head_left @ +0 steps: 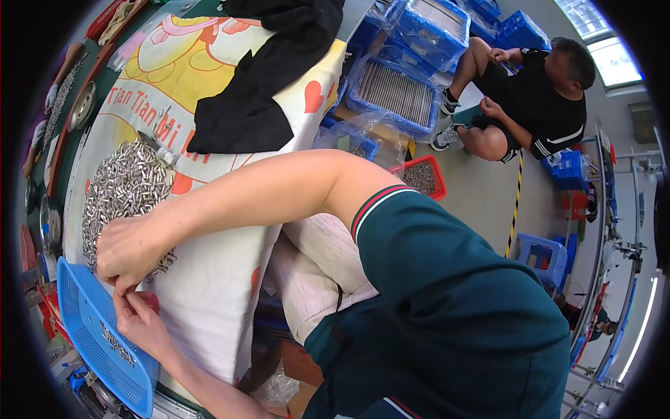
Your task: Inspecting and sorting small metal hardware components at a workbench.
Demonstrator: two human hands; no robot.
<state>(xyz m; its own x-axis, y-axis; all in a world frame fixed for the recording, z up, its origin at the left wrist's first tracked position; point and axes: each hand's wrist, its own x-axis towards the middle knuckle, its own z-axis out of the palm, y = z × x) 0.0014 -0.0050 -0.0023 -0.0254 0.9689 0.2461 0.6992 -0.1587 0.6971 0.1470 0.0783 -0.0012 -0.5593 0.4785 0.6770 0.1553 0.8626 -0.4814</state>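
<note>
My right hand point(132, 248) curls closed over the near edge of a heap of small metal pins point(125, 185) on a printed cloth point(209, 279). My left hand point(144, 322) is just below it, beside a blue perforated basket point(105, 314). The fingertips of both hands meet, pinched together. Whatever is between them is too small or hidden to make out. A small group of metal pins point(117, 347) lies inside the basket. Next to my left fingers a red patch point(149, 300) shows.
A black garment point(244, 105) lies across the far cloth. Blue crates point(394, 98) of metal rods and a red tray point(422, 176) of small parts stand on the floor. A seated co-worker point(530, 98) is at upper right, a blue stool point(543, 257) at right. Metal bowls point(82, 106) line the left.
</note>
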